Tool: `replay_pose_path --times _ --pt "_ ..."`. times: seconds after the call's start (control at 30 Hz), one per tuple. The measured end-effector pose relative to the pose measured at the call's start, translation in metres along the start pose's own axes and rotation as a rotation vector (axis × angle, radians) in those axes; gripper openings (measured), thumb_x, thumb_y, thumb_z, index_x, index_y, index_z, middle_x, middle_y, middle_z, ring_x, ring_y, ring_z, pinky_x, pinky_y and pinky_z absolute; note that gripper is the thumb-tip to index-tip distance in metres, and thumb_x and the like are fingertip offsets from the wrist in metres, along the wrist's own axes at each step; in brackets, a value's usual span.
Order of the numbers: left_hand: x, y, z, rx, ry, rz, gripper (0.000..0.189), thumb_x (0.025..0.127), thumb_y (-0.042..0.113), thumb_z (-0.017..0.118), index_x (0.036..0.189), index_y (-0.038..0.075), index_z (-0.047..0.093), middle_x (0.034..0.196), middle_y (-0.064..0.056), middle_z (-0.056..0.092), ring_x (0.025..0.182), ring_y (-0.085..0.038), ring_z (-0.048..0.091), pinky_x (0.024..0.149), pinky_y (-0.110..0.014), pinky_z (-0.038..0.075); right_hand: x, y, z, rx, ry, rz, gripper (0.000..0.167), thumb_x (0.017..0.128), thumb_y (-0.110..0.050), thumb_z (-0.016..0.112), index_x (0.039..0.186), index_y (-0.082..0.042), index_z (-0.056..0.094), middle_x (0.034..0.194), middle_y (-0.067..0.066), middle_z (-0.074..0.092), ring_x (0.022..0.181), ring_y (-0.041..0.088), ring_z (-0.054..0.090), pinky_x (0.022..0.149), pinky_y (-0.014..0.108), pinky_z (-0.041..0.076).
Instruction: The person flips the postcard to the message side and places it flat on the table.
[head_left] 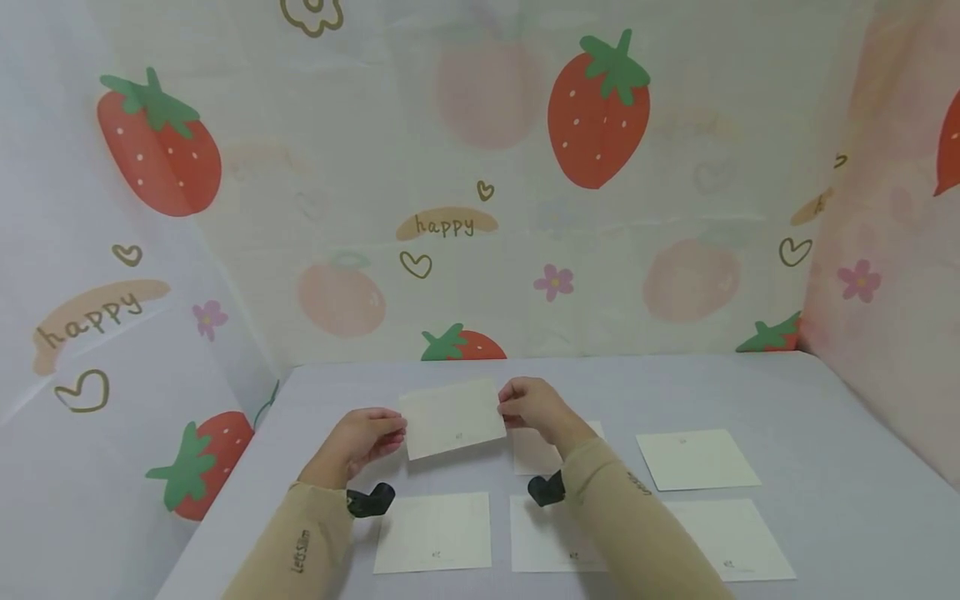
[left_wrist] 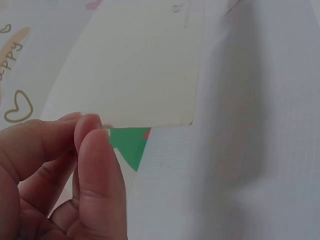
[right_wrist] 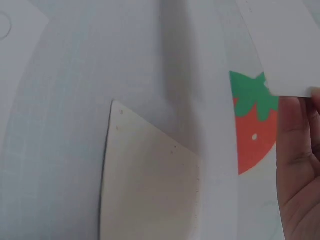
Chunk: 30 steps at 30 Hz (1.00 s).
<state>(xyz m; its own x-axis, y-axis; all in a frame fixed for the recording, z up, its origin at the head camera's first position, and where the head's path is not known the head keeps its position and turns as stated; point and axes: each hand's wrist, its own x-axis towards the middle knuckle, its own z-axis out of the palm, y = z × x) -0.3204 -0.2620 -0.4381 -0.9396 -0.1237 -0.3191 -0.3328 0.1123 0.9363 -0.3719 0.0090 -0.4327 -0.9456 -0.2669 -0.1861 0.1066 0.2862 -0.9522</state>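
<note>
A cream-white card point(head_left: 453, 421) with a small grey print near its lower edge is held up above the table, tilted slightly. My left hand point(head_left: 367, 437) pinches its left edge between thumb and fingers; in the left wrist view the thumb point(left_wrist: 102, 185) lies close to the camera beside the card point(left_wrist: 135, 65). On the opposite edge, my right hand point(head_left: 538, 408) grips the card. The right wrist view catches only part of that hand point(right_wrist: 300, 165), at the right border. Below the right hand lies another card point(head_left: 531, 457), partly covered by the hand and forearm.
More cream cards lie flat: one at front left point(head_left: 433, 533), one at front middle point(head_left: 551, 542) partly under the right sleeve, and two on the right, a rear card point(head_left: 697, 460) and a front card point(head_left: 738, 542). Strawberry-printed cloth point(head_left: 480, 292) hangs behind the white-covered table point(head_left: 825, 450).
</note>
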Motion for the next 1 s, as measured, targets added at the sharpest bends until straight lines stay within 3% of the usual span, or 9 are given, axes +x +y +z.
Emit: replay_pose_path --times 0.2,0.33,0.6,0.73,0.87,1.0 --pt "-0.002 0.001 0.001 -0.029 -0.008 0.024 0.022 0.085 0.006 0.062 0.105 -0.003 0.06 0.085 -0.011 0.067 0.075 -0.017 0.066 0.069 -0.029 0.055 -0.006 -0.006 -0.004 -0.058 0.035 -0.098 0.005 0.083 -0.003 0.063 0.087 -0.001 0.065 0.084 0.006 0.062 0.077 0.016 0.059 0.074 0.031 0.053" --pt "-0.002 0.0 0.002 -0.037 -0.027 0.037 0.019 0.083 0.003 0.063 0.1 -0.003 0.062 0.087 -0.011 0.068 0.077 -0.018 0.066 0.071 -0.029 0.054 -0.005 -0.002 -0.007 -0.092 0.05 -0.113 0.008 0.082 -0.007 0.065 0.088 -0.002 0.068 0.085 0.004 0.065 0.08 0.017 0.059 0.074 0.03 0.053" --pt "-0.001 -0.001 0.006 -0.099 -0.051 0.049 0.022 0.088 0.004 0.052 0.105 -0.007 0.06 0.091 -0.014 0.066 0.08 -0.019 0.065 0.074 -0.028 0.054 -0.007 0.0 -0.01 -0.008 0.073 -0.1 0.01 0.082 -0.005 0.065 0.09 0.001 0.068 0.082 0.009 0.067 0.07 0.016 0.063 0.069 0.029 0.054" --pt "-0.001 0.0 0.006 -0.12 -0.033 0.038 0.026 0.086 0.009 0.056 0.107 -0.006 0.059 0.092 -0.015 0.066 0.082 -0.02 0.065 0.075 -0.028 0.054 -0.003 0.004 -0.011 0.041 0.031 -0.088 0.012 0.083 -0.005 0.064 0.092 0.002 0.068 0.085 0.012 0.068 0.074 0.017 0.065 0.071 0.03 0.055" --pt "0.0 -0.001 0.006 -0.077 -0.014 0.031 0.025 0.083 0.008 0.064 0.104 -0.005 0.062 0.092 -0.013 0.066 0.079 -0.019 0.065 0.074 -0.029 0.054 -0.004 0.005 -0.01 0.037 0.003 -0.057 0.014 0.084 -0.008 0.064 0.095 0.001 0.068 0.087 0.01 0.068 0.077 0.019 0.065 0.072 0.029 0.054" --pt "0.002 -0.002 0.007 0.03 0.016 0.019 0.02 0.082 0.008 0.065 0.101 0.0 0.065 0.098 -0.013 0.064 0.077 -0.018 0.063 0.072 -0.029 0.054 -0.005 0.005 -0.007 0.004 0.01 -0.04 0.012 0.084 -0.008 0.063 0.092 0.0 0.068 0.086 0.009 0.067 0.074 0.018 0.064 0.071 0.03 0.055"
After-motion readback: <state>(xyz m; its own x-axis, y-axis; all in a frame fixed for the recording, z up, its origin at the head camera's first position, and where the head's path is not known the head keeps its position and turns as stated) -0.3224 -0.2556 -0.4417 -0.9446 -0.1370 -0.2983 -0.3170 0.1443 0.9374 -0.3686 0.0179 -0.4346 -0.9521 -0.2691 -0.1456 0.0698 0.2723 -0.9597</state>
